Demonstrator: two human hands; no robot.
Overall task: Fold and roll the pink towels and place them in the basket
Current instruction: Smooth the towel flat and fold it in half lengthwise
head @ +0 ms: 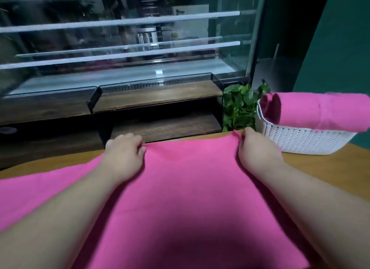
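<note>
A pink towel (190, 188) lies spread flat on the wooden table (324, 162), reaching from the near edge to the far edge. My left hand (124, 150) pinches its far left corner with curled fingers. My right hand (256, 148) pinches the far right corner near the table's back edge. A white perforated basket (304, 140) stands at the right, and a rolled pink towel (320, 110) lies across its top. More pink towel cloth (40, 192) lies under my left forearm at the left.
A leafy green plant (240, 106) stands behind the table beside the basket. Beyond the table is a dark wooden shelf unit (160, 96) and a glass display case (120, 48). A green wall (340, 38) is at the right.
</note>
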